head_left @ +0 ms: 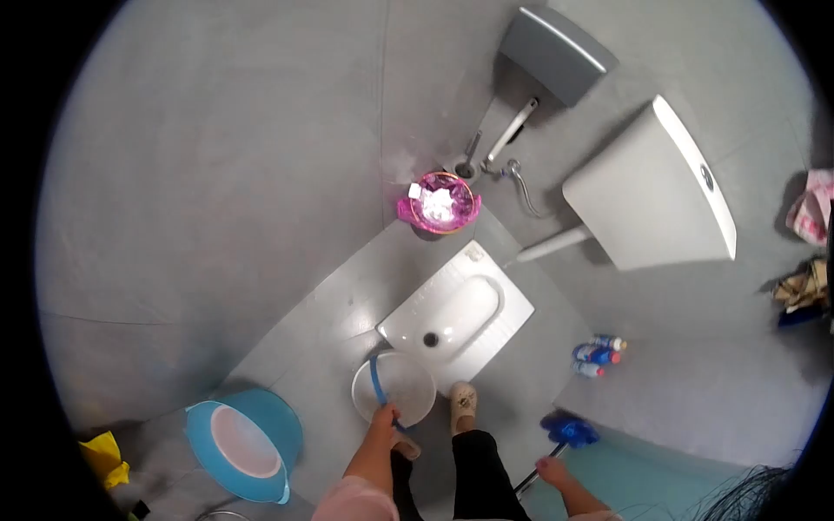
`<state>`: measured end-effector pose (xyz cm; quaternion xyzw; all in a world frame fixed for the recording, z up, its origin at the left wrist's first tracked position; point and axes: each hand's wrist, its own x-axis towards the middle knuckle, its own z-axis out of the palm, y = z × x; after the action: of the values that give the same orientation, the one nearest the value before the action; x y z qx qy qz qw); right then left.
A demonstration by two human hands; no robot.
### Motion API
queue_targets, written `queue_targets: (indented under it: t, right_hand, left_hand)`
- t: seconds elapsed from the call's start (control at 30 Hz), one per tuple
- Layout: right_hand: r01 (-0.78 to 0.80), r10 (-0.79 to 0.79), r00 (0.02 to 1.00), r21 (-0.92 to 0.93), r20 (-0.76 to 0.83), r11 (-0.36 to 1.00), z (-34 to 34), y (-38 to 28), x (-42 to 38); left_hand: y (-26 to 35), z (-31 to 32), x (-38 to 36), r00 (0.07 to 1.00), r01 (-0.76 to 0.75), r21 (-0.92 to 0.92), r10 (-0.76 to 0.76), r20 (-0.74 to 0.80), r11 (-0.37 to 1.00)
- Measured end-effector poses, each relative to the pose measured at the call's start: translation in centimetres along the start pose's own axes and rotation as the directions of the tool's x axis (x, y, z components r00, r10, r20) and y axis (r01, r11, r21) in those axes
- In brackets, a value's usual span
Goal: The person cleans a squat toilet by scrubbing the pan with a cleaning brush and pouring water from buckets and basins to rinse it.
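Observation:
My left hand (387,416) is closed around the blue handle (376,382) of a pale, see-through bucket (412,387). The bucket is beside my feet, against the near corner of the white squat toilet (459,323). At the lower right, my right hand (553,471) is closed on the thin pole of a mop (569,431) with a shaggy blue head. Part of the pole is hidden behind the hand.
A bin with a pink bag (441,205) stands by the wall corner. Several bottles (597,356) line the right wall. A blue basin (285,427) with a pink one inside is at left. A white cistern (651,195) hangs on the wall.

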<state>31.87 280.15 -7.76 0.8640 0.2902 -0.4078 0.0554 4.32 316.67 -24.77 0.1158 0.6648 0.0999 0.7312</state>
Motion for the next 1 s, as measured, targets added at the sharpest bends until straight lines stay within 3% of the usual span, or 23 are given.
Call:
queue_targets:
  t: [0.03,0.07,0.13,0.2,0.23,0.27,0.3,0.33,0.37,0.43,0.47,0.6,0.63,0.7,0.73,0.9,0.97,1.0]
  right_hand:
    - [-0.023,0.018,0.997,-0.058,-0.072,0.998,-4.2,-2.9,3.5]
    - [0.114,-0.122,0.984,-0.068,-0.131,0.991,-7.8,-4.2,7.6]
    - [0.089,-0.080,0.977,0.038,-0.197,0.995,-14.6,-7.0,17.0]
    - [0.194,-0.184,0.945,0.012,-0.271,0.981,-23.0,-13.0,25.2]
    - [0.202,-0.183,0.933,0.030,-0.309,0.979,-26.4,-15.5,29.6]
    - [0.397,-0.325,0.833,0.074,-0.448,0.915,-28.3,-15.6,35.4]
    - [0.420,-0.359,0.803,0.024,-0.475,0.907,-31.9,-18.1,38.8]
    - [0.476,-0.368,0.740,0.052,-0.563,0.878,-35.1,-20.9,41.3]
    - [0.456,-0.366,0.766,0.047,-0.529,0.889,-38.8,-23.7,43.6]
    - [0.523,-0.257,0.725,0.268,-0.639,0.809,-43.6,-28.6,48.5]
    - [0.494,-0.242,0.786,0.343,-0.569,0.799,-46.3,-31.5,48.4]
    - [0.594,-0.194,0.766,0.560,-0.614,0.578,-52.6,-35.7,55.0]
    - [0.580,-0.162,0.771,0.572,-0.616,0.581,-53.6,-36.7,55.1]
    - [0.565,-0.141,0.777,0.581,-0.614,0.585,-55.7,-38.4,55.0]
    - [0.549,-0.116,0.781,0.584,-0.614,0.598,-56.4,-38.7,55.7]
    - [0.468,-0.013,0.803,0.616,-0.596,0.634,-57.1,-39.6,57.3]
    - [0.497,0.030,0.791,0.670,-0.612,0.552,-57.0,-39.7,57.7]
    - [0.475,0.078,0.800,0.707,-0.595,0.524,-57.2,-39.7,58.1]
  left_hand:
    - [-0.3,-1.1,0.6,0.998,0.059,0.090,-0.056,-0.032,0.994]
    - [-0.5,-2.0,1.5,0.992,0.120,0.177,-0.108,-0.072,0.977]
    - [0.0,-1.3,0.4,0.971,0.062,0.207,-0.010,-0.240,0.976]
    - [-1.7,-2.4,1.7,0.919,-0.066,0.270,0.163,-0.358,0.961]
    - [-2.6,-3.0,2.8,0.881,-0.102,0.349,0.247,-0.404,0.932]
    - [-3.3,-2.9,3.3,0.836,-0.122,0.429,0.325,-0.441,0.895]
    - [-3.1,-2.0,2.2,0.730,-0.125,0.608,0.488,-0.479,0.784]
    - [-0.3,0.5,-1.2,0.797,-0.064,0.538,0.368,-0.480,0.840]
    - [-2.7,-1.0,1.3,0.793,-0.004,0.526,0.323,-0.516,0.850]
    - [-2.9,0.3,1.2,0.644,-0.073,0.589,0.489,-0.588,0.805]
    - [-2.6,0.8,0.9,0.654,-0.056,0.574,0.465,-0.597,0.817]
    - [-2.5,1.4,0.9,0.649,-0.016,0.574,0.445,-0.617,0.819]
    - [-3.3,0.7,1.7,0.644,-0.006,0.566,0.436,-0.629,0.824]
    - [-5.3,-0.4,3.2,0.596,-0.130,0.570,0.523,-0.609,0.811]
    - [-3.1,1.5,1.6,0.619,-0.027,0.525,0.427,-0.659,0.850]
    - [-3.7,1.7,2.4,0.504,0.034,0.552,0.462,-0.729,0.833]
    - [-3.0,2.0,2.2,0.467,0.060,0.548,0.461,-0.754,0.835]
    - [-2.7,2.1,2.0,0.494,0.116,0.571,0.451,-0.743,0.813]
